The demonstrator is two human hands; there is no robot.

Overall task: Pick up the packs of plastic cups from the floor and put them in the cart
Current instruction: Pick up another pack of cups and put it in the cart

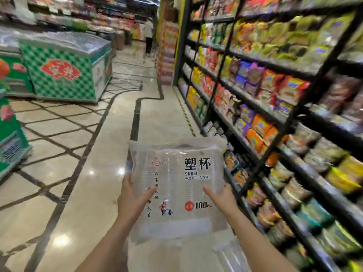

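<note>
Cups, a clear pack (176, 185), were up in front of you, off the floor (94, 173). Your left hand (133, 199) and right hand (222, 197) held its two sides, fingers grasping the pack. No cart showed. The slippery pack could slide and drop if you held it loosely.

Pack of plastic cups (176, 185): clear glossy plastic film. Floor (102, 173): polished, reflective stone tile. Right shelving (231, 83): dark metal.

My head-worn camera looks forward and down a shop aisle, close over my raised forearms, shelves at right.
</note>
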